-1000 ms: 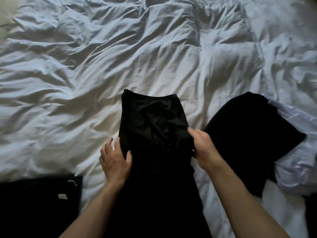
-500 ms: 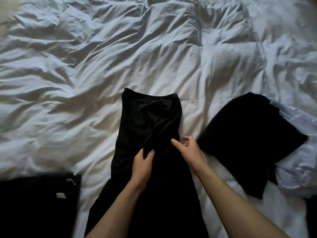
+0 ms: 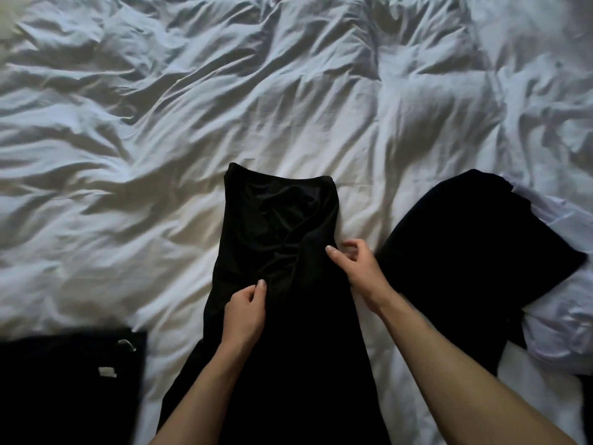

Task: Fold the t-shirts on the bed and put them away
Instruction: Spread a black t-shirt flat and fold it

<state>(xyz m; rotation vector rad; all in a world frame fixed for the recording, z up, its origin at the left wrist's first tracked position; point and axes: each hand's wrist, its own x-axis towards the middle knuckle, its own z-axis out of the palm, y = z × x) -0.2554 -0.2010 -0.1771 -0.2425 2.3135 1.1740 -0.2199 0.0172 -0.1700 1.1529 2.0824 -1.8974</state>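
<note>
A: Bed?
B: Rumpled white bedding is filling the view. A black t-shirt is lying at near centre, folded narrow.
A: Other clothes?
B: A dark pile is sitting right, a dark garment near left.
A: Hands?
B: The left hand is pinching the t-shirt's middle; the right hand is gripping its right edge, fingers curled.

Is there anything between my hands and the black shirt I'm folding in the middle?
Nothing visible. The left hand and right hand are both already on the black shirt, with no other item in between.
</note>
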